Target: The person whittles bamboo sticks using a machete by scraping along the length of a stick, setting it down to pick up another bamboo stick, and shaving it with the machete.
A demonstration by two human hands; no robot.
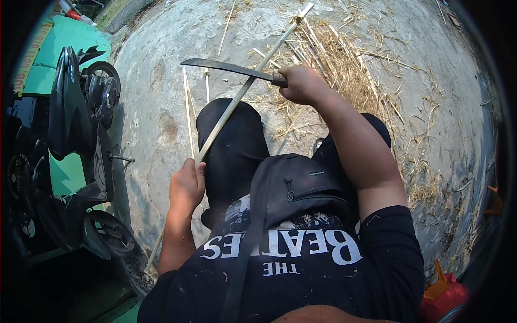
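My left hand (187,185) is closed around the near end of a long pale bamboo strip (229,113), beside my left knee. The strip slants away up and to the right, passing over that knee, and a node shows near its far end. In my right hand (302,84) is the handle of a machete (221,66) with a dark, slightly curved blade pointing left. The blade crosses the strip around its middle and appears to rest against it. Whether the edge bites into the bamboo I cannot tell.
Pale shavings (353,70) and thin split sticks lie heaped on the concrete ground (145,75) beyond my knees. A black motorcycle (72,107) stands at the left by a green surface (81,37). A dark bag (296,188) hangs across my front. Something red (449,296) lies at the lower right.
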